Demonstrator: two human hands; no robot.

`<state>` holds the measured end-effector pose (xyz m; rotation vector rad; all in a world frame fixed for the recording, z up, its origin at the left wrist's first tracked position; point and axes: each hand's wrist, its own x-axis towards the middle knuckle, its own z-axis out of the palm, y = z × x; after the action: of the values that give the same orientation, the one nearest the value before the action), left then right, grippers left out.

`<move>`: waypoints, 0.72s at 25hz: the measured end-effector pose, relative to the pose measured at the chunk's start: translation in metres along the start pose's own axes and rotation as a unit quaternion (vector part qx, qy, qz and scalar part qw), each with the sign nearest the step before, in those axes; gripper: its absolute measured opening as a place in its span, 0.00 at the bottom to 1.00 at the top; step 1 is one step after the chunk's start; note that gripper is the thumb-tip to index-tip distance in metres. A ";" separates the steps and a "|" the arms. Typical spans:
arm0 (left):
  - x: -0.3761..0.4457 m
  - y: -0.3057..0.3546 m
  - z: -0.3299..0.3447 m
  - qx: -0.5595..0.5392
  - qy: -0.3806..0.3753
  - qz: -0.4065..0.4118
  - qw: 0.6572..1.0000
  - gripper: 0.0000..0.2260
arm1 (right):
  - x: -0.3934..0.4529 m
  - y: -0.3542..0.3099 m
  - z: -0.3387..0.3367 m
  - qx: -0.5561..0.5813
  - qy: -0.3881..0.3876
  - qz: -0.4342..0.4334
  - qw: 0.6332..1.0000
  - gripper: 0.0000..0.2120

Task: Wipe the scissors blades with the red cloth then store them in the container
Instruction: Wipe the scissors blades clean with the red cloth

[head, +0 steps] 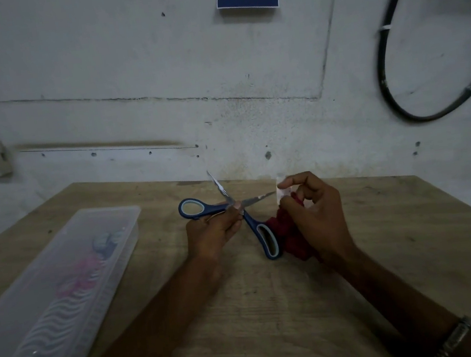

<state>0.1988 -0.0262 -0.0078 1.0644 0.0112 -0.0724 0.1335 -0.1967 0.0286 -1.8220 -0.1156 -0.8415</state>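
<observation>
Broadly, the desk is bare wood, with the long translucent container lying well to the left, nothing in the way. The scissors — stiff, light, sharp — are splayed open above the desk; the left hand is clamped near the pivot, the safest place to hold. The soft red cloth is bunched in the right hand, whose fingertips pinch near one blade's tip.

Blue-handled scissors spread open above the table; red cloth bunched beside; translucent container left.
</observation>
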 end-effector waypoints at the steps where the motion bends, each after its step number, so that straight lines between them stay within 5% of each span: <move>1: 0.000 0.000 0.000 -0.001 -0.001 0.000 1.000 0.12 | 0.002 -0.002 -0.002 0.048 -0.012 0.019 0.999 0.10; 6: 0.001 0.002 -0.001 -0.003 0.017 -0.004 1.000 0.13 | 0.001 -0.003 -0.004 0.211 -0.059 0.176 0.960 0.10; 12: 0.002 0.003 -0.002 -0.009 0.027 0.013 1.000 0.12 | -0.001 -0.002 -0.002 0.278 -0.158 0.198 0.927 0.22; 15: 0.003 0.002 -0.001 0.000 0.042 0.026 0.999 0.13 | -0.008 0.002 0.005 0.174 -0.192 0.150 0.954 0.29; 18: 0.003 0.001 -0.003 -0.004 0.036 0.034 0.999 0.13 | -0.013 0.002 0.011 -0.024 -0.170 0.012 0.985 0.28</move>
<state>0.2016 -0.0237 -0.0086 1.0576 0.0408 0.0271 0.1304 -0.1839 0.0170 -1.9966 -0.2919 -0.5122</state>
